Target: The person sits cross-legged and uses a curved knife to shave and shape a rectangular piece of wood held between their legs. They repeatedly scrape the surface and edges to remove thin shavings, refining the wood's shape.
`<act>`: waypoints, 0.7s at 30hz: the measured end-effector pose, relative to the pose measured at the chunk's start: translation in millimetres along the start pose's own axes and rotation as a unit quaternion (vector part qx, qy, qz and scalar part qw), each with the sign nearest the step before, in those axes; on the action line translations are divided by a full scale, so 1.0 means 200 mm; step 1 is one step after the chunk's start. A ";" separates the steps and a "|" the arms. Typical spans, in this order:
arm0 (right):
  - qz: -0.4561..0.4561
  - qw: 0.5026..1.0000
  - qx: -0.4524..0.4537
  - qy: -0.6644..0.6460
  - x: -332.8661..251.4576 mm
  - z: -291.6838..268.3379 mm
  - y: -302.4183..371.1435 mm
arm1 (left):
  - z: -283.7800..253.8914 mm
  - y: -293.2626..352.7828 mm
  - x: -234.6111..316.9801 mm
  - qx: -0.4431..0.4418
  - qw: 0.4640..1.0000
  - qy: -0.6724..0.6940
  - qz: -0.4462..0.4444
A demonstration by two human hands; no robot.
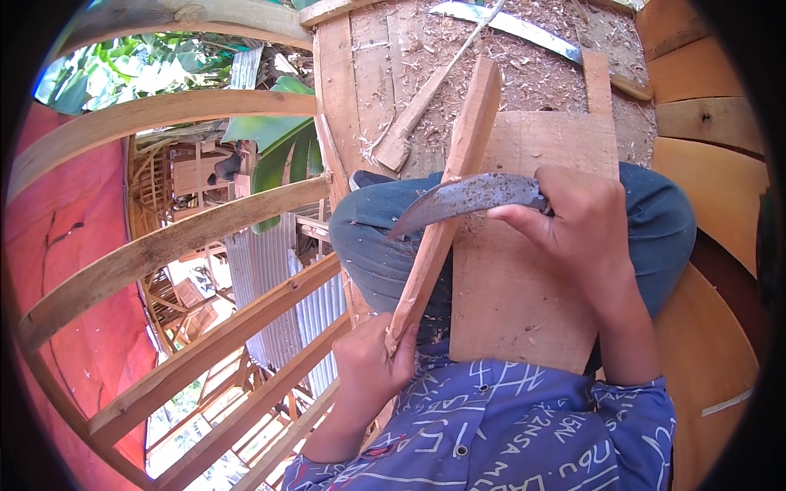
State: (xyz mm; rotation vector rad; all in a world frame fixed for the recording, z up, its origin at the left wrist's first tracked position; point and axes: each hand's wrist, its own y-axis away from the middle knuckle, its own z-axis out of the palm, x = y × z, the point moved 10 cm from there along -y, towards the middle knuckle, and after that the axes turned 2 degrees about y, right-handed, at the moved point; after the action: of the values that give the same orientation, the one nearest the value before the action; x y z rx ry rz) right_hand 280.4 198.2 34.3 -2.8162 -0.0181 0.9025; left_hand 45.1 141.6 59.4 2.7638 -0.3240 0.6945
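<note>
My left hand (372, 364) is closed round the lower end of a long, roughly squared wooden stick (434, 254), which slants up and away to the right. In my right hand (577, 221) is a knife with a broad, curved, dark-spotted blade (475, 196); my fist hides most of its handle. The blade lies across the stick near its middle, its tip pointing left. Beneath my right hand a flat wooden board (524, 303) rests over my lap, between my bent legs in blue trousers.
Wood shavings (524, 74) litter the plank floor ahead. A long machete (524, 29) and a paddle-ended wooden piece (401, 139) lie there. Wooden railing slats (205, 221) run along the left, with a drop beyond to metal roofing sheets (270, 303). A plank wall (704, 196) stands close on the right.
</note>
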 end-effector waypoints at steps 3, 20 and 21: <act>0.012 0.997 0.070 0.036 0.06 -0.05 -0.03 | 0.01 0.01 0.00 -0.005 1.000 -0.012 -0.001; -0.014 1.000 -0.011 -0.019 0.02 0.01 -0.07 | 0.00 -0.01 0.01 0.019 1.000 0.001 -0.011; -0.017 1.000 -0.005 -0.007 0.03 0.00 -0.09 | 0.00 -0.01 0.02 0.017 1.000 -0.001 -0.012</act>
State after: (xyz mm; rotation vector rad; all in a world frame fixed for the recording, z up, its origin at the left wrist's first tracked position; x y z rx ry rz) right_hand 285.9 216.5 34.8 -2.8091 -0.0736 0.9174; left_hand 48.2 143.5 61.0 2.7954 -0.2814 0.6986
